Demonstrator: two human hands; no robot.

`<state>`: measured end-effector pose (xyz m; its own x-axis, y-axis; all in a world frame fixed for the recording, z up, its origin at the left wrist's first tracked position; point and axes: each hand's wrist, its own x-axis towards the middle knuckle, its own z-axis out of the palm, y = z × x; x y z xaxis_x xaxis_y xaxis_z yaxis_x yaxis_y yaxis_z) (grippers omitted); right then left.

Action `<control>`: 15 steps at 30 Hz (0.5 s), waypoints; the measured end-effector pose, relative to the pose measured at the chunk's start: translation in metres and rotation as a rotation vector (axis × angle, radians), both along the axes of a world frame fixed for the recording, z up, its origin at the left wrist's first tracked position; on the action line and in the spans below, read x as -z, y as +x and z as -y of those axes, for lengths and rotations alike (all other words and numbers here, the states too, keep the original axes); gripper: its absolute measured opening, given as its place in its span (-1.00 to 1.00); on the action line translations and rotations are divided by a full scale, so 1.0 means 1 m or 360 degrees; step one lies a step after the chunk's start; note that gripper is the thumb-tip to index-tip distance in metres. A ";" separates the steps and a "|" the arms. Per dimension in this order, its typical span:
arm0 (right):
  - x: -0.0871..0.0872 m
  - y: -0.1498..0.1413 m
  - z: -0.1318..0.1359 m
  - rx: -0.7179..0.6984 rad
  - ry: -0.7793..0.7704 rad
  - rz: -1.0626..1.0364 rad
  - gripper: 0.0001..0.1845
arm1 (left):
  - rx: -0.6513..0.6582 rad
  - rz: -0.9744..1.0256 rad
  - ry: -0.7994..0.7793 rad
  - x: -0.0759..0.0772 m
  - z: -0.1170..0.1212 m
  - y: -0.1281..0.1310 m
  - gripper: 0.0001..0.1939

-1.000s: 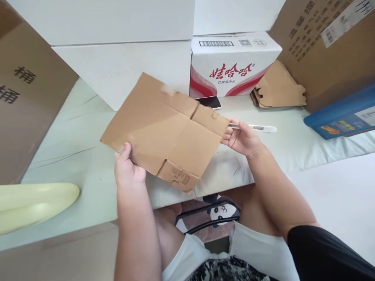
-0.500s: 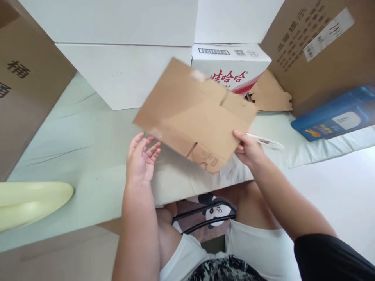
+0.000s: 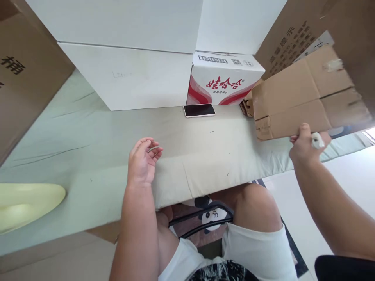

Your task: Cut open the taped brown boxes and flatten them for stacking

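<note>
My right hand [image 3: 306, 148] grips the lower edge of a flattened cardboard box [image 3: 290, 93], tilted up over the right part of the table. A small white object [image 3: 317, 140] is also held among its fingers; seen end-on, its kind is unclear. My left hand [image 3: 143, 162] hovers over the table's front part, palm turned inward, fingers loosely bent and apart, with nothing plainly held. A phone [image 3: 199, 110] with a dark screen lies at the foot of the white box with red lettering [image 3: 225, 80].
Large white boxes [image 3: 125, 74] line the back of the pale-green covered table [image 3: 102, 156]. Tall brown cartons stand at the left [image 3: 32, 74] and right [image 3: 281, 43]. More folded cardboard [image 3: 247, 107] lies behind the held piece. A pale yellow object [image 3: 29, 207] sits at front left.
My right hand has carried the flattened cardboard box from the middle to the right, uncovering the phone and hiding most of the blue package. My left hand has stayed nearly in place.
</note>
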<state>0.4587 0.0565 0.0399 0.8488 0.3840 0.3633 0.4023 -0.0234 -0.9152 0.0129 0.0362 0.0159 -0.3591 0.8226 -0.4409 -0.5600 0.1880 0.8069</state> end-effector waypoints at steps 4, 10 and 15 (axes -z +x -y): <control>-0.004 0.000 -0.063 0.0024 -0.0154 -0.0040 -0.84 | 0.0014 -0.0038 0.0010 0.004 0.001 -0.007 -0.71; -0.021 0.007 -0.133 -0.0042 -0.0456 -0.0266 -0.76 | 0.0024 -0.0093 -0.0015 0.007 0.001 -0.020 -0.67; -0.012 0.002 -0.134 0.0020 -0.0602 -0.0359 -0.60 | -0.0022 -0.0057 -0.0058 0.004 0.002 -0.026 -0.67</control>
<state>0.4603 0.1909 0.0516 0.8962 0.4436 0.0045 0.1913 -0.3772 -0.9062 -0.0129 0.0345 0.0122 -0.3863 0.8010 -0.4573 -0.5337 0.2102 0.8191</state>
